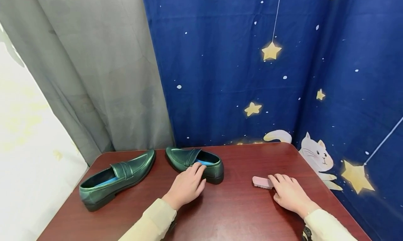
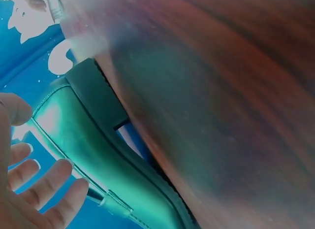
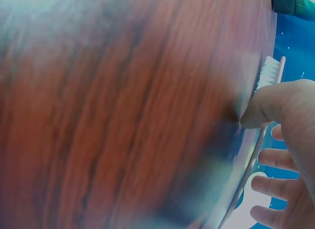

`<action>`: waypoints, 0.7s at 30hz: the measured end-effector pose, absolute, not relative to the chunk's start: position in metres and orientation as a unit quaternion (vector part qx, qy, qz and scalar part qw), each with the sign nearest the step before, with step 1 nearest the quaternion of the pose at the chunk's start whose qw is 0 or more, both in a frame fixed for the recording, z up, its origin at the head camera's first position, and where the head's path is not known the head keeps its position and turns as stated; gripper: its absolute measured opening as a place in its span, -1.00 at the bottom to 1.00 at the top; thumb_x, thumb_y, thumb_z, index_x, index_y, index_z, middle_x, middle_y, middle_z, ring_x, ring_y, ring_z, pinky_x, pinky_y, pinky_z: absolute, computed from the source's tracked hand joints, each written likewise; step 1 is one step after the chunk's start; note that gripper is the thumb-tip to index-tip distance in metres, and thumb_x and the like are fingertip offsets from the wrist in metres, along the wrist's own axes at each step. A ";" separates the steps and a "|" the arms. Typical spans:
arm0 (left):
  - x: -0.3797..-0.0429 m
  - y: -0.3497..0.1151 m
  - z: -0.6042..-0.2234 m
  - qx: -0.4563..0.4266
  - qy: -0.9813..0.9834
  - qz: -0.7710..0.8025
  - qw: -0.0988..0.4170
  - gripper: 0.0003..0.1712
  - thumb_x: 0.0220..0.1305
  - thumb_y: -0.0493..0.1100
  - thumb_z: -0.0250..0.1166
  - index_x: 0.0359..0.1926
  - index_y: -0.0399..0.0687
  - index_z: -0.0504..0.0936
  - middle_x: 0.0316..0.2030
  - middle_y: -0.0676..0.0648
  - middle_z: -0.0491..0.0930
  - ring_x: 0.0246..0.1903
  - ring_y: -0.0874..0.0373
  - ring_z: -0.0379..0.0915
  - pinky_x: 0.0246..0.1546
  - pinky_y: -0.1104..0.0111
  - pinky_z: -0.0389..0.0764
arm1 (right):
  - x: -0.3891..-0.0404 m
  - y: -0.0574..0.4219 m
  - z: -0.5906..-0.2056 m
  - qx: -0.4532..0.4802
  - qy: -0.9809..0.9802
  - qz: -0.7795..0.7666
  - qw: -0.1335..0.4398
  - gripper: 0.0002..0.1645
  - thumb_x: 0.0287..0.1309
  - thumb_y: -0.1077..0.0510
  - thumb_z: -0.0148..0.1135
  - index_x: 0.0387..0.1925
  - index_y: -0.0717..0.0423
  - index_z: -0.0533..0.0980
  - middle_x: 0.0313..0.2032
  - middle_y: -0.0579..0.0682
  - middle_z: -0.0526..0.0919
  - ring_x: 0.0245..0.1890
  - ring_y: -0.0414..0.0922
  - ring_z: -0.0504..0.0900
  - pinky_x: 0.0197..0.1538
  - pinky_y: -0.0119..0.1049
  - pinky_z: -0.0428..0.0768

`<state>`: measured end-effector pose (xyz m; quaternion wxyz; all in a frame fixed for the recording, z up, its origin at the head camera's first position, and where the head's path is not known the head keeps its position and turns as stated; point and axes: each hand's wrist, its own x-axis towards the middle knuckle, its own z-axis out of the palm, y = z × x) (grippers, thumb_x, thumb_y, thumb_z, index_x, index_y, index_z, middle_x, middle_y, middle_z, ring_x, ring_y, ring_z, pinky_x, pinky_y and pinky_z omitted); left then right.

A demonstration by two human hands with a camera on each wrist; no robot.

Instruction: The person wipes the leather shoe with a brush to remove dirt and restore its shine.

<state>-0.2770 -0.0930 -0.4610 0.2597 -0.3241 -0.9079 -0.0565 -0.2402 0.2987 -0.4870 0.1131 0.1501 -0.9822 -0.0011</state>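
Two dark green loafers with blue insoles lie on the table. The left loafer [image 1: 126, 174] points its toe away to the right. The other loafer [image 1: 189, 158] points its toe to the far left. My left hand [image 1: 186, 185] is at the near side of that second loafer, fingers loosely spread by its opening; the left wrist view shows the loafer [image 2: 98, 135] beyond the fingers. At the right, a pink brush [image 1: 262, 182] lies bristles down. My right hand [image 1: 290, 193] is at its right end, thumb in front and fingers spread behind, not visibly curled round the brush [image 3: 269, 72].
The reddish-brown wooden table [image 1: 233, 213] has rounded far corners. A grey curtain [image 1: 104, 69] and a blue star-patterned curtain [image 1: 226, 66] hang right behind it. A printed white cat [image 1: 316, 155] shows beside the table's right edge.
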 end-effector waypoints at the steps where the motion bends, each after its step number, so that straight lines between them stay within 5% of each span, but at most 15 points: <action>1: -0.278 -0.092 -0.461 -0.324 -0.909 -0.057 0.256 -0.47 0.40 0.01 0.21 0.29 -0.10 0.45 0.17 -0.08 0.49 -0.06 0.09 0.60 -0.14 0.23 0.71 | -0.240 0.299 -0.487 0.150 -0.982 -0.002 0.113 -0.32 0.00 0.16 0.35 0.21 0.27 0.49 0.11 0.24 0.58 0.13 0.20 0.55 0.14 0.24 0.48; 21: -0.291 -0.061 -0.455 -0.336 -0.912 -0.040 0.233 -0.37 0.46 0.07 0.14 0.42 -0.12 0.38 0.20 -0.12 0.47 -0.11 0.10 0.63 -0.18 0.24 0.71 | -0.244 0.306 -0.485 0.147 -0.979 -0.020 0.138 -0.54 -0.04 0.12 0.47 -0.08 0.22 0.59 -0.09 0.15 0.62 0.02 0.19 0.58 0.02 0.21 0.54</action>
